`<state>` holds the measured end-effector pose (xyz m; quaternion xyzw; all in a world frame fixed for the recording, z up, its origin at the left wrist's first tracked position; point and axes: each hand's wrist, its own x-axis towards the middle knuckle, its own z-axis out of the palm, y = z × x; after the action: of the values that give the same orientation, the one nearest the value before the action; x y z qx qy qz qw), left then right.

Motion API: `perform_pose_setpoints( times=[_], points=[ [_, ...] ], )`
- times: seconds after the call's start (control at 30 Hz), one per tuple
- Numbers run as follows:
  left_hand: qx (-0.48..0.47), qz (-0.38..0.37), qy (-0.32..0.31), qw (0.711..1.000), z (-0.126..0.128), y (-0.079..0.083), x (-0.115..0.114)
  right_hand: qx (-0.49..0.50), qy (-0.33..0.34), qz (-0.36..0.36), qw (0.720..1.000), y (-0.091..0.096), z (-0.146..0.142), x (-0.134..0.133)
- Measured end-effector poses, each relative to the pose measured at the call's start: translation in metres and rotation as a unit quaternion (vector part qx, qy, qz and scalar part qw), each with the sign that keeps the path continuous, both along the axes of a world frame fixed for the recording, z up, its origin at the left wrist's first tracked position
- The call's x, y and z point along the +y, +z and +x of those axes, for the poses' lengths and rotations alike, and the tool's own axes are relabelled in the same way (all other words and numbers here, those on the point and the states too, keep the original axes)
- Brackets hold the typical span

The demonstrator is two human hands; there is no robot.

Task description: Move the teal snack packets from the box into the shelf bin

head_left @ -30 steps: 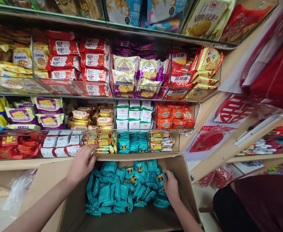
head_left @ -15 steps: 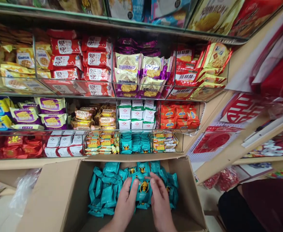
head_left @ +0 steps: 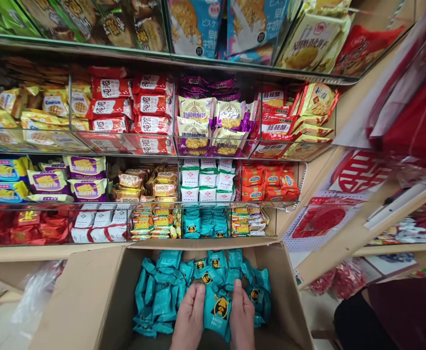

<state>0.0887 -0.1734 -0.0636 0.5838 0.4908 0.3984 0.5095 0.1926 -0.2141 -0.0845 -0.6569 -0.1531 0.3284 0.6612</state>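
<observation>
Holding a teal packet (head_left: 216,313) between them, the person's left hand (head_left: 190,316) and right hand (head_left: 242,313) sit low over the open cardboard carton (head_left: 76,296). The grip is a two-sided clasp: the left presses the packet's left edge and the right its right edge, thumbs uppermost. The fingers beneath are hidden, so whether more packets are caught under this one cannot be told.

As for progress, the work looks partway through. A teal stack (head_left: 205,224) stands in a compartment of the lowest shelf row, just beyond the carton's far edge, so some packets of this kind are already in place there. Inside the carton, the loose teal packets (head_left: 161,299) lie jumbled, many of them, and the held one has not been put into any compartment. How much room is left in the compartment cannot be judged well from this angle.

The held packet turns its printed face up toward the wearer, the black-and-yellow emblem above and pale lettering below it, on the end nearer the body. Its long axis seems to run away from the person toward the shelves, with the far end leaning slightly left, though the hands cover its sides.
</observation>
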Motion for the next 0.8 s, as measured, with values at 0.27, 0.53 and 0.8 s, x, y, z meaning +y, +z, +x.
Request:
perform_pose_setpoints(
  times=[0.27, 0.53, 0.8],
  points=[
    [0.124, -0.018, -0.390, 0.912, -0.011, 0.045, 0.021, -0.252, 0.166, 0.024, 0.953, 0.017, 0.015, -0.001],
    [-0.078, -0.087, -0.152, 0.981, -0.003, 0.022, 0.014, 0.075, 0.132, 0.117, 0.982, 0.012, 0.002, -0.011],
    [-0.172, -0.197, -0.084, 0.962, -0.003, 0.031, 0.020, 0.069, 0.327, 0.119, 0.935, 0.015, -0.006, -0.011]
  ],
)
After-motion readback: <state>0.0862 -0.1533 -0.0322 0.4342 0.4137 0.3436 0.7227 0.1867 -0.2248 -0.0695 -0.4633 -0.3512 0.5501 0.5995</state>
